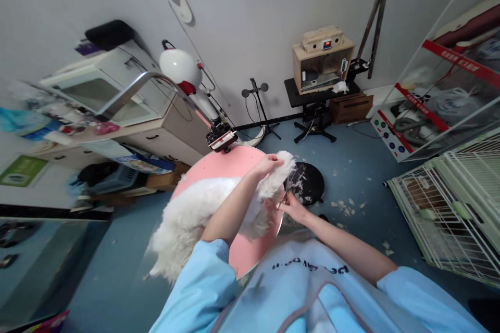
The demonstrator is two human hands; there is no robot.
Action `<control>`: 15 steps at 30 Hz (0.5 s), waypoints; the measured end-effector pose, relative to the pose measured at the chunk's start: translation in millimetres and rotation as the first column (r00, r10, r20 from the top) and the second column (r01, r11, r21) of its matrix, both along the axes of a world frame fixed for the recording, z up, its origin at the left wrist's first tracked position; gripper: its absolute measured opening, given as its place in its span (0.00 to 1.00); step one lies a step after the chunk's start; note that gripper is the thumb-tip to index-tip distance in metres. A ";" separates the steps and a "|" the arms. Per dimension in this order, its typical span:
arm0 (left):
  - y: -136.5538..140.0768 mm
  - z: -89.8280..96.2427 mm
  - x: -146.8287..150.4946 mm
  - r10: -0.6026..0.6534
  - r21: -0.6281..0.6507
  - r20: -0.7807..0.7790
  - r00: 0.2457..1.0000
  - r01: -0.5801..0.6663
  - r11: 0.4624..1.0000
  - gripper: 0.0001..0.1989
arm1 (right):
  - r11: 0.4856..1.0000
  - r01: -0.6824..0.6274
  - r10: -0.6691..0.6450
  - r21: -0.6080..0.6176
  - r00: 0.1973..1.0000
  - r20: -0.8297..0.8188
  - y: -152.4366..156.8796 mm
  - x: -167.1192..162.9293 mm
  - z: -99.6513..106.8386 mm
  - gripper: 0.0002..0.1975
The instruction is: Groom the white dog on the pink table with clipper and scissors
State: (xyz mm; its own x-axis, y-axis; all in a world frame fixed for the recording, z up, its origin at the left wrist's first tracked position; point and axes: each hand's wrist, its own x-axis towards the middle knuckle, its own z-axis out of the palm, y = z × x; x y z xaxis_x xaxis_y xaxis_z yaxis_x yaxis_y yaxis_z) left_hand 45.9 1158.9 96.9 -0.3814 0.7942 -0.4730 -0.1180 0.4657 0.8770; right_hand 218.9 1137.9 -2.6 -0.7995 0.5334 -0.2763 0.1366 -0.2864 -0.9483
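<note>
Pet-grooming room (fluffy animal [183, 216], floor clippings [346, 207], wire cage [449, 213]).

White-furred animal [182, 218] on pink table [222, 164]

Animal [183, 213] on table [222, 164]; stool [312, 182] just right of table; cage [453, 218] far right; cabinet [179, 130] left.

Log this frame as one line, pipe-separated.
left hand: holding part of white-furred animal | right hand: holding scissors near fur | animal: on pink table | clippings: scattered on floor
</note>
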 end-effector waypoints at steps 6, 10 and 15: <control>-6.5 3.0 -2.0 -0.018 0.064 0.015 1.000 0.017 0.998 0.12 | 0.998 -0.065 0.066 0.028 0.998 -0.023 13.1 2.1 7.0 0.13; -6.4 2.8 -1.0 -0.065 0.096 -0.028 0.997 0.068 0.993 0.14 | 0.982 -0.085 0.082 0.167 0.996 0.024 22.7 7.9 -2.9 0.14; -6.2 -0.8 4.9 -0.084 0.112 -0.065 0.994 0.091 0.990 0.15 | 0.966 -0.089 0.076 0.241 0.995 0.061 44.8 9.3 -13.7 0.12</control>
